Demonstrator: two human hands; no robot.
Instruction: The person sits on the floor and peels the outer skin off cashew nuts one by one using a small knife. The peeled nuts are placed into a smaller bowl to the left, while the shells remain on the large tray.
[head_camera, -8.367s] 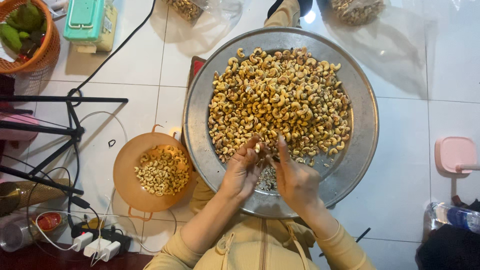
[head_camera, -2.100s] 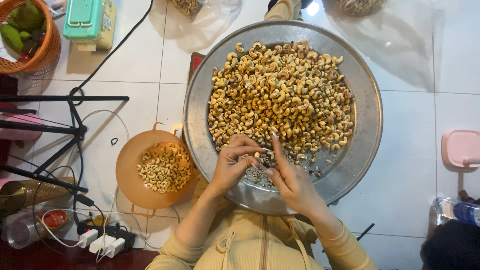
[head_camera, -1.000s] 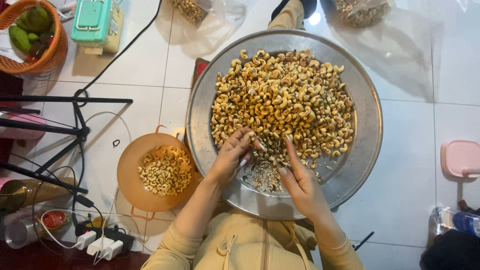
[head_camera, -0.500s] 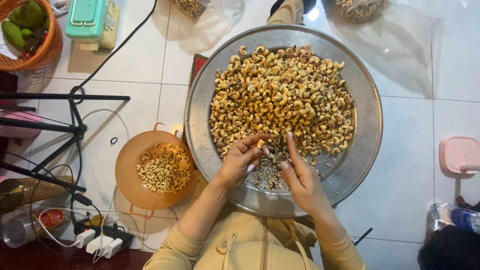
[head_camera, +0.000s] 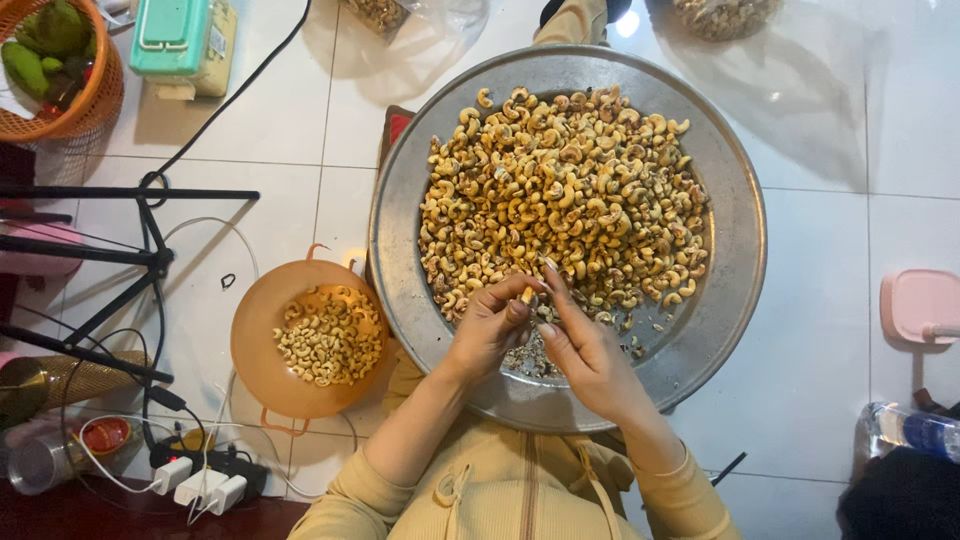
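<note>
A wide round metal tray (head_camera: 735, 250) lies on the tiled floor, heaped with unpeeled cashew nuts (head_camera: 565, 195). My left hand (head_camera: 490, 325) and my right hand (head_camera: 585, 350) meet over the tray's near side, both pinching one cashew nut (head_camera: 527, 295) between the fingertips. Under the hands lies a small patch of peeled skins (head_camera: 525, 358). To the left of the tray stands an orange bowl (head_camera: 255, 330) holding pale peeled cashews (head_camera: 330, 335).
A black tripod (head_camera: 120, 250) spreads over the floor at left, with cables and white plugs (head_camera: 200, 485) near it. An orange basket of green fruit (head_camera: 55, 55) and a teal box (head_camera: 180, 40) sit top left. A pink stool (head_camera: 920, 305) and a water bottle (head_camera: 905, 430) are at right.
My hands reached into the cashew heap a second ago, then drew back together over the tray's near side, now pinching one nut between them.
</note>
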